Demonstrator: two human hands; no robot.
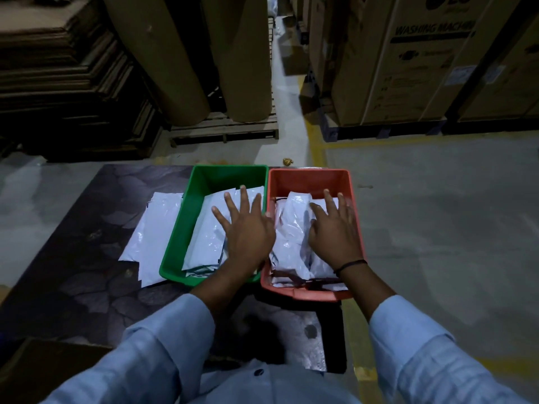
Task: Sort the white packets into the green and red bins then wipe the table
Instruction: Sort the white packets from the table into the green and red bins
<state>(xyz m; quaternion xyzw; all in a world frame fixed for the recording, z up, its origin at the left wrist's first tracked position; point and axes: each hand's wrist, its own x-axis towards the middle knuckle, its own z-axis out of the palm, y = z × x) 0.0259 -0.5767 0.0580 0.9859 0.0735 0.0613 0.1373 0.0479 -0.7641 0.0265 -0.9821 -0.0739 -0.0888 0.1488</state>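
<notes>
Warehouse, dark patterned table | left hand pressed flat, fingers spread, on white packets in green bin | right hand flat on crumpled packets in red bin | loose packets lay just left of green bin.

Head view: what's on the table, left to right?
Loose packets → green bin (left hand flat inside) → red bin (right hand flat inside).
</notes>
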